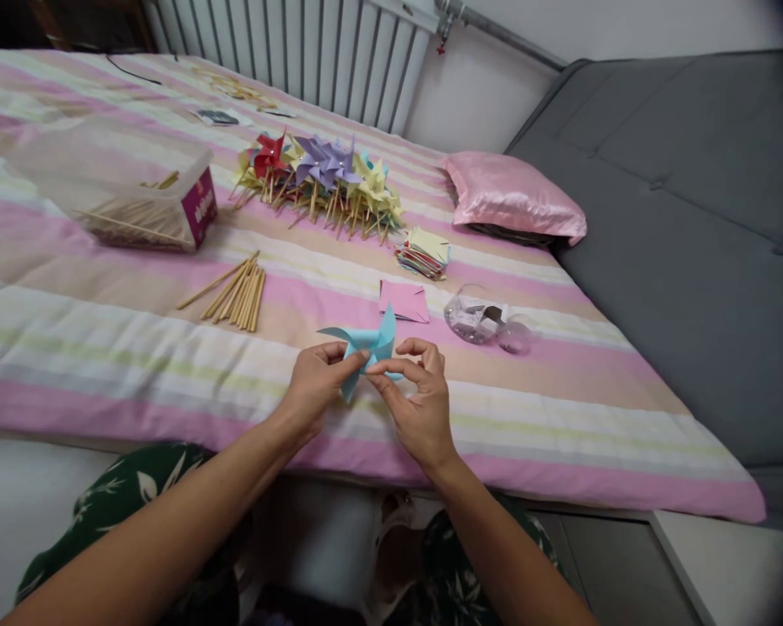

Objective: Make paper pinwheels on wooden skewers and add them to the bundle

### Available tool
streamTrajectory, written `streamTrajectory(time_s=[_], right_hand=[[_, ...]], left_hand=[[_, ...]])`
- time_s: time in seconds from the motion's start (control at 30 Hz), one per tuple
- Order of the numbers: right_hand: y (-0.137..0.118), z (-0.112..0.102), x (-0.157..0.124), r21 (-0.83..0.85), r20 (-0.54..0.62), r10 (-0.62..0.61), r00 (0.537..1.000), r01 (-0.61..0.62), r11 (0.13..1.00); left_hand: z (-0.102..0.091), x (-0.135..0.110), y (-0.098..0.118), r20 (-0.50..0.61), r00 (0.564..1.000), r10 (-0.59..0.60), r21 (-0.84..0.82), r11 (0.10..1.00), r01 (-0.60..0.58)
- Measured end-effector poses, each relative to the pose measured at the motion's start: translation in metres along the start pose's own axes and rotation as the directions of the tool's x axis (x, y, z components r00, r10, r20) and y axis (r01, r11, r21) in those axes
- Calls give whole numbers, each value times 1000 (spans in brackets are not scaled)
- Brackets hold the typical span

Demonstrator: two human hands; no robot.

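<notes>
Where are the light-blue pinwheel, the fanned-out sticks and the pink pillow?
Light-blue pinwheel (373,341): head view, on its folded paper near the center.
Fanned-out sticks (240,296): head view, mid-length on the bunch.
Pink pillow (514,193): head view, middle of its shiny cover.

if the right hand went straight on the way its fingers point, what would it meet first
Most likely the light-blue paper pinwheel held in the left hand; the right hand's fingertips seem right at its middle, though exact contact is hard to judge from this view.
</notes>
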State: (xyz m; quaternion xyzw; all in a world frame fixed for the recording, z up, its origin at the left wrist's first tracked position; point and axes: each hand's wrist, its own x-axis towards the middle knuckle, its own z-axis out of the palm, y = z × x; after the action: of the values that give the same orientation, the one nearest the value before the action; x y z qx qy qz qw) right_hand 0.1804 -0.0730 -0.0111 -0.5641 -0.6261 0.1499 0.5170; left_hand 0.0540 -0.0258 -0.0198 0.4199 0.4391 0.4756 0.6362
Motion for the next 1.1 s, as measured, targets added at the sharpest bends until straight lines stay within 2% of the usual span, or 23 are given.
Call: streamTrajectory(time_s=[0.33, 0.57, 0.77, 1.1], right_hand=[[7, 5, 0, 119, -19, 91, 996, -88, 989], [6, 5, -2, 82, -82, 89, 993, -82, 993], [4, 4, -2, 10, -142, 23, 990, -22, 1000], [-1, 1, -1, -6, -112, 25, 993, -26, 1000]], left_hand=[[-3, -5, 6, 133, 990, -51, -112, 992, 66], [-4, -6, 9, 147, 988, -45, -110, 992, 61], [-5, -6, 8, 152, 988, -19, -102, 994, 35], [-5, -4, 9, 153, 988, 35, -50, 998, -28]])
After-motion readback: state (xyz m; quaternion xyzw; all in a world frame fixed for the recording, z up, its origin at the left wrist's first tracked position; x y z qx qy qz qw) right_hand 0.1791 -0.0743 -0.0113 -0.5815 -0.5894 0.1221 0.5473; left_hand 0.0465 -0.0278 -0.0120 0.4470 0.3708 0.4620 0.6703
